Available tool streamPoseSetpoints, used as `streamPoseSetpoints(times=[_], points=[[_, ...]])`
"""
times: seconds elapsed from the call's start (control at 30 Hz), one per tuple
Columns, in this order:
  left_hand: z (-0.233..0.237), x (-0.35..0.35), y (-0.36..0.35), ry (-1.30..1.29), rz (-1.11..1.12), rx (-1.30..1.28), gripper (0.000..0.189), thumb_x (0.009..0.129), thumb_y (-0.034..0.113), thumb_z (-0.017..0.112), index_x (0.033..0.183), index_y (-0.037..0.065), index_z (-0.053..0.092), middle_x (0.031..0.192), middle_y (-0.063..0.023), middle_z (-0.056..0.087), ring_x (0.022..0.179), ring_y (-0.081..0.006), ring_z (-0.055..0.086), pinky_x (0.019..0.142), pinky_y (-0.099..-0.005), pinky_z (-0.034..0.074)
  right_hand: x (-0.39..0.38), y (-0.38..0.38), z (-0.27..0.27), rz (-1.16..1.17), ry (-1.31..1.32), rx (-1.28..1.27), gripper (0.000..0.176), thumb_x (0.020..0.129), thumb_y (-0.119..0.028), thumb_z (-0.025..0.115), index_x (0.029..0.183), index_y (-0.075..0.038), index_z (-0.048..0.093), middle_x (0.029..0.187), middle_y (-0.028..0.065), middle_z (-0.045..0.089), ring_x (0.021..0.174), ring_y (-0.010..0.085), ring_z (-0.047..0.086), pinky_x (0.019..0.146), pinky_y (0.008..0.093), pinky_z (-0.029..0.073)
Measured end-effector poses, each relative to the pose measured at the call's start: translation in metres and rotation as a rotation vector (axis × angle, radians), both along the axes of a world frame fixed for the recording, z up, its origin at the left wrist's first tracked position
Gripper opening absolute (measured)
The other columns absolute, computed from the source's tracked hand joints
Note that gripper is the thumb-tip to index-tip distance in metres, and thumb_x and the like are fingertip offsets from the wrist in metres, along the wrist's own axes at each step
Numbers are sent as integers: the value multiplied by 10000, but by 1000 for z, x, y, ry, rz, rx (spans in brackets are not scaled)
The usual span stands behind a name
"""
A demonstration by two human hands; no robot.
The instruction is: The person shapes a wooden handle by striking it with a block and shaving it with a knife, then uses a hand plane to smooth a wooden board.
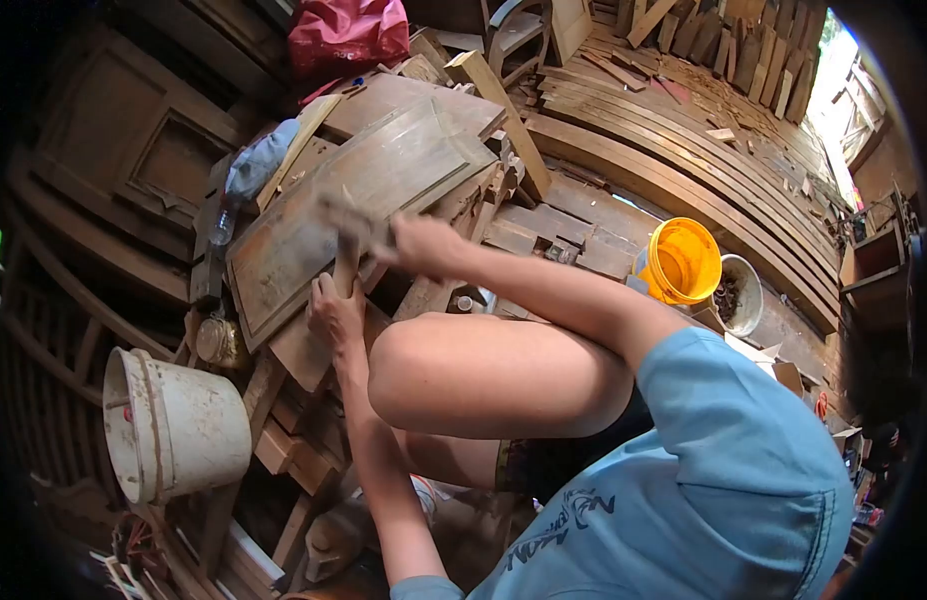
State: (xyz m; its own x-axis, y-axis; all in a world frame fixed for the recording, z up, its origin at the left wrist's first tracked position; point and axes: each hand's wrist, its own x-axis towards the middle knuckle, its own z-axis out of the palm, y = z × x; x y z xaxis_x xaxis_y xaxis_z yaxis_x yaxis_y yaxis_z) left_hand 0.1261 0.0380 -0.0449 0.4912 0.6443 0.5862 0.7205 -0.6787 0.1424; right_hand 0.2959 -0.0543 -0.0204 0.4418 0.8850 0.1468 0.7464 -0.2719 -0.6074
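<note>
My right hand (430, 247) is closed around the handle of a hammer (345, 212), whose head is smeared by motion. Below the hammer, my left hand (337, 310) grips a short brown piece of wood (345, 262) near the edge of a worn wooden panel (328, 190). The blur hides whether the hammer touches this piece. The panel lies on the workbench, with a raised border along its sides. My bent knee is close to both forearms.
A white bucket (188, 425) stands at the left, and a yellow bucket (680, 262) beside a pale bucket (745, 298) at the right. Long planks (673, 150) are stacked behind. A plastic bottle (223, 225), a blue cloth (260, 160) and a red bag (348, 38) surround the panel.
</note>
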Motion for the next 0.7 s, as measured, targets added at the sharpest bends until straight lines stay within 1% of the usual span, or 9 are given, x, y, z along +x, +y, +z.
streamPoseSetpoints(times=[0.1,0.2,0.3,0.33,0.37,0.43,0.5,0.57,0.7], points=[[-6,2,0,-56,-58,11,392,744,335,742,879,44,517,881,-134,591,837,-345,613,683,-449,505,-11,-36,-16,212,-104,-24,650,852,-577,526,970,60,569,779,260,661,764,421,665,691,490,539],[-5,1,1,22,24,-7,404,732,349,753,873,49,521,870,-128,593,821,-343,620,672,-440,510,21,14,6,-39,50,-5,672,851,-587,520,987,69,572,830,259,665,788,419,665,703,485,542],[-5,2,3,8,14,15,409,725,355,759,862,51,521,869,-128,596,824,-343,622,663,-440,510,0,-6,21,-67,206,-86,681,848,-595,525,1025,62,552,833,279,658,788,412,674,689,490,545],[-13,3,9,-33,-2,51,407,723,355,761,851,52,520,869,-126,599,826,-343,622,657,-444,509,-6,-16,-13,57,-113,-27,693,843,-609,523,1052,51,538,813,275,657,786,407,678,691,483,547],[-9,8,13,-46,-2,53,407,723,355,761,851,52,520,869,-126,599,826,-343,622,657,-444,509,-11,-34,-23,206,-86,-30,685,833,-600,528,1028,55,569,852,287,661,809,398,681,761,480,542],[-11,3,7,-52,4,14,404,718,349,763,844,52,519,869,-124,599,821,-346,620,648,-450,505,1,-17,-16,123,-164,-65,679,840,-615,523,1034,34,566,830,282,660,788,407,676,715,487,542],[-9,3,2,10,60,5,403,716,344,763,852,52,522,869,-126,598,807,-352,618,641,-450,504,19,18,14,-49,117,-33,638,835,-583,551,965,40,597,770,287,652,739,408,670,663,479,547],[-7,1,4,-7,21,29,405,714,346,763,854,53,522,868,-126,598,795,-357,616,640,-452,505,20,17,8,50,12,42,640,828,-579,569,977,43,586,745,288,647,719,417,669,636,482,546],[-13,5,7,-122,-6,73,401,723,347,755,857,52,519,870,-126,598,794,-360,615,634,-456,505,-3,-30,-26,175,-174,-119,710,805,-636,556,1053,29,584,872,257,669,807,402,674,728,484,546]])
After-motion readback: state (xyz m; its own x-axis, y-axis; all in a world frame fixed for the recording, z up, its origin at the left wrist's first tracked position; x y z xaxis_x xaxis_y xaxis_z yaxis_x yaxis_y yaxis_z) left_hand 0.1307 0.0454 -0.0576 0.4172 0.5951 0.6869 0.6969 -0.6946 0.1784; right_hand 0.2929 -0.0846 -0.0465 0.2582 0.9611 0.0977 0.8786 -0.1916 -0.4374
